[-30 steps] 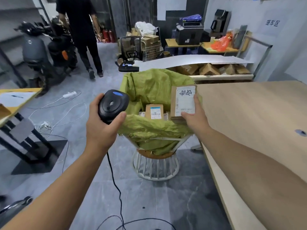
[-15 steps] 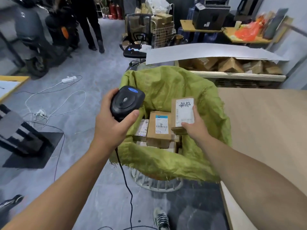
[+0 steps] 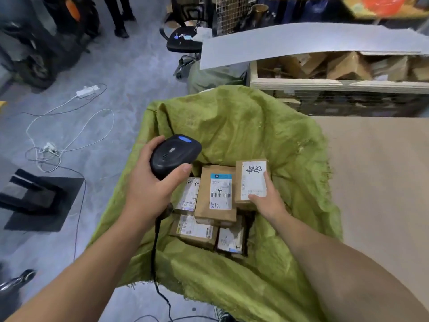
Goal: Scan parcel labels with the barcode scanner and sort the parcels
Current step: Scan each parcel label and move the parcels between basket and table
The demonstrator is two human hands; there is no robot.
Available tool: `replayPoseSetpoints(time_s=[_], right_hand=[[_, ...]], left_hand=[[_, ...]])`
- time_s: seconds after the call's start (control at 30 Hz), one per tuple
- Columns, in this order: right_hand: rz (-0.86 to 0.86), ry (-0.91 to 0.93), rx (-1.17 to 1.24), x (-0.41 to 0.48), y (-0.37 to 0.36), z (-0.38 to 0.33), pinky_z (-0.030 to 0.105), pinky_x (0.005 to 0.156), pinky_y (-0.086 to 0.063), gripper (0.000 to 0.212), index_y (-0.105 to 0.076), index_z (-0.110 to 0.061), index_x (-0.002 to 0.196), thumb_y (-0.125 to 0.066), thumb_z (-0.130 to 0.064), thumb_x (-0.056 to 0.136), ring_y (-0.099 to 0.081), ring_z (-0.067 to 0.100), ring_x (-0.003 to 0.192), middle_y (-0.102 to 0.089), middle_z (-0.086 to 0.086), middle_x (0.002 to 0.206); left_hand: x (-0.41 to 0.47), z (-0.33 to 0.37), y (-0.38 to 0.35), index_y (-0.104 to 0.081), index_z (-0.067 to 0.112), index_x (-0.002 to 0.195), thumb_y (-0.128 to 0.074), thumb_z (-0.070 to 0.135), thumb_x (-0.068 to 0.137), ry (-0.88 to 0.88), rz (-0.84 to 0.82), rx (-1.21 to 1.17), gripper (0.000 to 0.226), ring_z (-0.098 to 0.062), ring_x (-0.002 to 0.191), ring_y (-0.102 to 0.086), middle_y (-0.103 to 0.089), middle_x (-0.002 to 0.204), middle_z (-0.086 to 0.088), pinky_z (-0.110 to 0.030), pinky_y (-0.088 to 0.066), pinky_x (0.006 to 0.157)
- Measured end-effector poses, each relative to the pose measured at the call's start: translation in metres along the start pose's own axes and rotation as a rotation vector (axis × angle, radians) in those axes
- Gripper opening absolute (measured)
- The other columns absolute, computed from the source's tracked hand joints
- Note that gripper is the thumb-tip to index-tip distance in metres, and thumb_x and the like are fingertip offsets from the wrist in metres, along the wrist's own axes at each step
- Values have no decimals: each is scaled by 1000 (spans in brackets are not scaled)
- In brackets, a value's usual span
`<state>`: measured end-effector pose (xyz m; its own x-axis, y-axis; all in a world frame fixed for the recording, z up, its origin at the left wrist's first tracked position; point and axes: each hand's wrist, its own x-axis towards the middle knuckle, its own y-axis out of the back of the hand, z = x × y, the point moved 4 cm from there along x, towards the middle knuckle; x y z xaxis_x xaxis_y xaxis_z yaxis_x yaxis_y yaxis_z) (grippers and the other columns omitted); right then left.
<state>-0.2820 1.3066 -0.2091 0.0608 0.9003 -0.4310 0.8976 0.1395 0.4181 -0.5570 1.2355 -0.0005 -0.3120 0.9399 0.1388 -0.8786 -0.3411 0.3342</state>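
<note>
Left hand grips the barcode scanner, fingers curled round it. Right hand pinches a labelled parcel inside the green woven sack, beside the "512" parcel. Several parcels are unsorted there, so the task appears far from finished. A wooden table stands at right, and a white power strip lies on the grey floor.

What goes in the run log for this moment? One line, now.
left hand: grips barcode scanner | right hand: holds labelled parcel | location: over green sack | sack contents: other parcels

Green sack, black scanner
</note>
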Motion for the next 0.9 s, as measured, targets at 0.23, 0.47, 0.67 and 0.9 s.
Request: replayPoseSetpoints(time_s=[0.23,0.47,0.67,0.9], right_hand=[[-117,-32,204,-11,-13,29,43,114,-41,95,-15,-52,153,-69,-27,79,-56,11,127,-56,-17,140],[-188,-63,214,11,-14,25,46,116,-37,91,-10,-46,157,-66,-15,94,-50,16,133,-49,-10,149],[-237,-136,81,23,-18,34,44,115,-39,98,-2,-55,154,-69,-17,93,-51,20,131,-47,-6,151],[-158,-167,-98,31,-34,49,40,113,-37,99,6,-53,154,-66,-22,95,-47,30,133,-41,4,156]], left_hand=[[14,-7,-10,-53,33,133,-73,56,59,78,20,-7,81,-1,100,-65,-65,117,18,-23,-52,87],[13,-18,-10,-54,34,134,-76,54,61,98,31,-3,78,-19,93,-67,-67,115,15,-37,-55,87],[10,-26,-5,-53,47,125,-77,53,64,105,53,13,66,-26,95,-68,-67,117,9,-38,-54,87],[11,-30,4,-54,41,127,-78,49,67,108,83,39,65,-34,101,-68,-67,121,6,-49,-55,94]])
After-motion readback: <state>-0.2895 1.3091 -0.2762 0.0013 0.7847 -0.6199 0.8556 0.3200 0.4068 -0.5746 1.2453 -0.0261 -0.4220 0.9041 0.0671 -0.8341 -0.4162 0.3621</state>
